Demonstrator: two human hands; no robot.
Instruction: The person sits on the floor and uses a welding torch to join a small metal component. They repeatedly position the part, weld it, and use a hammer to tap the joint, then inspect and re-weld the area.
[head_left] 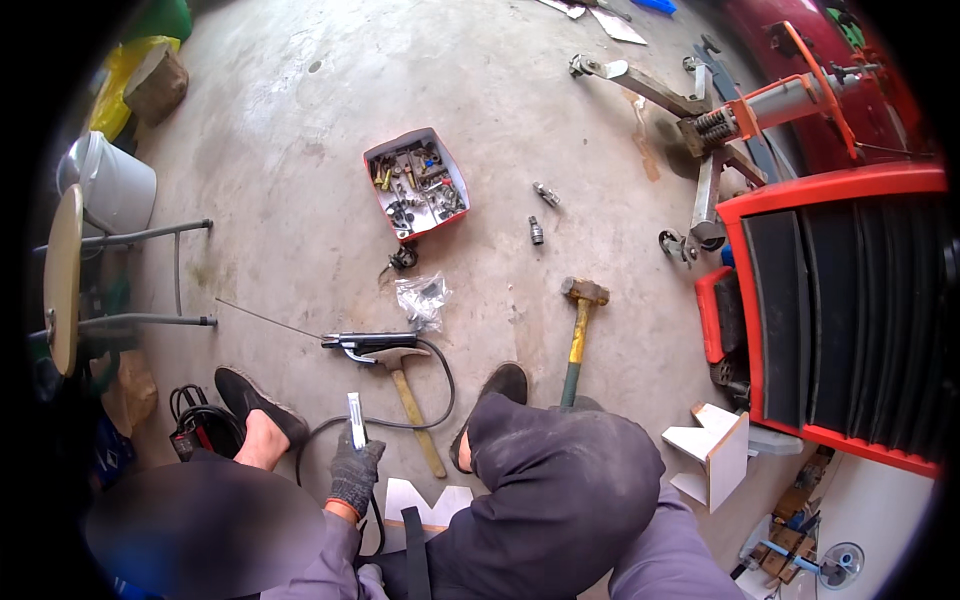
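a repair workshop: bare concrete floor [300,120], a red tray of bolts [417,184], a sledgehammer [578,335] right of it, a red tool cabinet [840,310] farther right

Bare concrete floor [300,150] is lying open toward 11 o'clock. Electrode holder [370,343] and hammer [410,395] are blocking 12; the red parts tray [417,183] beyond. Sledgehammer [577,335] is barring 1, the red cabinet [840,310] closing 3.

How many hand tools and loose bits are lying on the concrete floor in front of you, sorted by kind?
Hammers: 2, a yellow-handled sledge and a wooden-handled hammer
Electrode holder with rod: 1
Red parts tray: 1
Loose sockets: 2
Clear plastic bag: 1
Total: 7
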